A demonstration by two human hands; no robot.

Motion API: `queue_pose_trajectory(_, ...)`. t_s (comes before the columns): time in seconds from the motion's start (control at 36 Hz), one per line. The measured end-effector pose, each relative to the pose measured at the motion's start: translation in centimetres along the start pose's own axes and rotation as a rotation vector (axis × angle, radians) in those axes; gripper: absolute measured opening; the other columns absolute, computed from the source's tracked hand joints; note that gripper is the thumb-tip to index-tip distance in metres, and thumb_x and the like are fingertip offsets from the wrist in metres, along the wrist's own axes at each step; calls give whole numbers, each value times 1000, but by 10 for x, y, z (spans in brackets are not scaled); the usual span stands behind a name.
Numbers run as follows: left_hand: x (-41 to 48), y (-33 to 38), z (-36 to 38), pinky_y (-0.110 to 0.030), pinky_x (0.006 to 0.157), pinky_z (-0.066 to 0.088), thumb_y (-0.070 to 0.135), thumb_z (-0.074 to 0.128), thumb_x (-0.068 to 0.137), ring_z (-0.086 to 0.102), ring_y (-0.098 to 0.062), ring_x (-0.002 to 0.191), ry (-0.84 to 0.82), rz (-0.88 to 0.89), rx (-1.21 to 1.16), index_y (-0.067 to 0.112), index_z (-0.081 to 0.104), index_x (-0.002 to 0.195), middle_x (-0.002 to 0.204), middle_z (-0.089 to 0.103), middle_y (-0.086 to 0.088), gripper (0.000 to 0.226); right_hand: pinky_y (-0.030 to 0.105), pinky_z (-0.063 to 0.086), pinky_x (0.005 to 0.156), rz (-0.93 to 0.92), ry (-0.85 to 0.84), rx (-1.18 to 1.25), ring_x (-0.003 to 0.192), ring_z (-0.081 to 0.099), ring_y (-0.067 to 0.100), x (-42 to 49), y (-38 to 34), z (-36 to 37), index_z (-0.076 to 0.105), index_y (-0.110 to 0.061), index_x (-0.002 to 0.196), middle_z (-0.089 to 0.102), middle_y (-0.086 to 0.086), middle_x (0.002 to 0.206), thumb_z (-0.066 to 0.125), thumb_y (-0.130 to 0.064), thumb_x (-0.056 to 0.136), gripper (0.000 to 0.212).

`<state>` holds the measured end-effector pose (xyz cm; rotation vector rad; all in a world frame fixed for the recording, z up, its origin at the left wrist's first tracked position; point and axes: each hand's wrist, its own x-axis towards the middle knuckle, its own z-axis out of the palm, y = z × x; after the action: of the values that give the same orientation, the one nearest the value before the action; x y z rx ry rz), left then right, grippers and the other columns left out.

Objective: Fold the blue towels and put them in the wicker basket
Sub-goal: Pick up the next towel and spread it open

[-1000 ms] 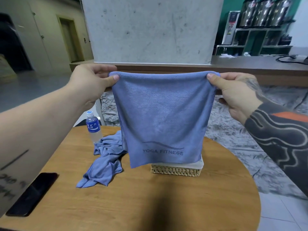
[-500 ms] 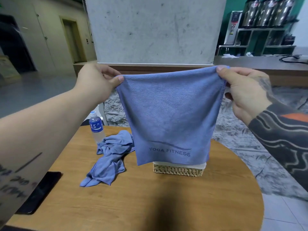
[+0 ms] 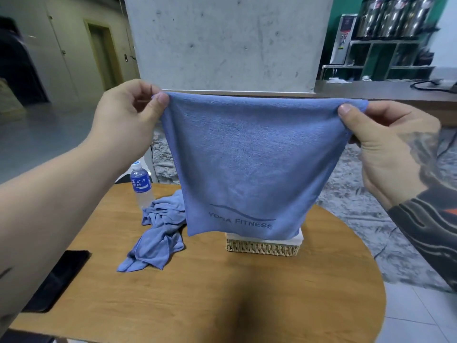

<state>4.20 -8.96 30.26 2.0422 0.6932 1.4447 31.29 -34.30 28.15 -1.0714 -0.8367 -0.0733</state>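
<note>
2 hands, left hand [image 3: 128,117] and right hand [image 3: 390,149], pinch the top corners of a hanging blue microfibre towel [image 3: 249,164]; folding is under way; next, bring the corners together.

Held towel [image 3: 252,157]: blue, darker wave line and "YOGA FITNESS" lettering.
Crumpled towel [image 3: 158,233]: same blue.
Basket [image 3: 262,248]: tan wicker weave, white lining.
Table [image 3: 222,293]: brown woodgrain.
Bottle [image 3: 141,184]: clear, blue label.
Phone [image 3: 59,278]: black.

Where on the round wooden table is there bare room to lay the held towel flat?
The near half of the round wooden table is bare, in front of the wicker basket. The far left is crowded: crumpled blue towel, plastic water bottle, black phone.
</note>
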Motion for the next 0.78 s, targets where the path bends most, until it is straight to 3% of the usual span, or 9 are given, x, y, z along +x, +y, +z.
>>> queue_pose_trajectory(0.11, -14, 8, -5, -49, 85, 61, 30, 65, 99, 57, -21, 79, -48, -14, -214, 25, 66, 89, 85, 63, -13, 11, 32, 52, 65, -17, 22, -6, 69, 66, 16, -15, -5, -7, 76, -24, 76, 76, -7, 73, 87, -25, 84, 13)
queue_pose_trajectory(0.22, -22, 16, -7, -36, 71, 53, 28, 69, 98, 56, -20, 75, -37, 5, -258, 25, 68, 92, 82, 67, -8, 7, 33, 50, 60, -15, 27, -13, 67, 62, 18, -24, -9, -8, 75, -25, 76, 73, -7, 71, 86, -23, 85, 14)
queue_pose_trajectory(0.36, -32, 14, -6, -42, 69, 35, 19, 67, 97, 42, -27, 73, -75, 15, -272, 34, 63, 90, 78, 62, -5, 17, 24, 49, 53, 35, -27, -49, 62, 63, 8, -33, -6, -11, 73, -24, 86, 73, -11, 70, 81, -15, 88, 12)
queue_pose_trajectory(0.47, -49, -16, 9, -40, 68, 35, 2, 56, 96, 40, -25, 70, -141, -118, -136, 27, 68, 79, 77, 55, -10, 32, 23, 54, 61, 147, -91, -156, 75, 71, 11, -44, 25, -14, 74, -23, 96, 78, -3, 87, 79, -12, 88, 14)
queue_pose_trajectory(0.58, -69, -58, 30, -27, 55, 42, 3, 55, 101, 47, -18, 58, -196, -291, -46, 26, 72, 80, 71, 60, -4, 36, 14, 48, 52, 250, -147, -271, 66, 66, 3, -62, 69, -16, 71, -15, 104, 74, 0, 87, 75, -1, 91, 19)
queue_pose_trajectory(0.67, -82, -90, 44, -37, 67, 46, 9, 60, 101, 51, -20, 70, -232, -350, -3, 33, 78, 80, 78, 68, -3, 37, 14, 49, 54, 303, -203, -353, 66, 66, -1, -75, 103, -19, 71, -20, 99, 73, -1, 90, 74, 3, 90, 25)
queue_pose_trajectory(0.72, -88, -107, 53, -44, 75, 55, 10, 61, 100, 55, -20, 77, -264, -367, 22, 41, 79, 78, 95, 76, -11, 42, 19, 55, 63, 327, -222, -387, 69, 67, -2, -82, 124, -21, 70, -28, 91, 73, -3, 89, 73, 5, 88, 33)
queue_pose_trajectory(0.78, -92, -115, 61, -49, 85, 58, 8, 63, 98, 57, -20, 82, -284, -363, 34, 35, 78, 79, 111, 76, -19, 36, 22, 56, 66, 347, -222, -404, 69, 68, -3, -86, 139, -20, 68, -30, 87, 72, -4, 86, 73, 6, 88, 36)
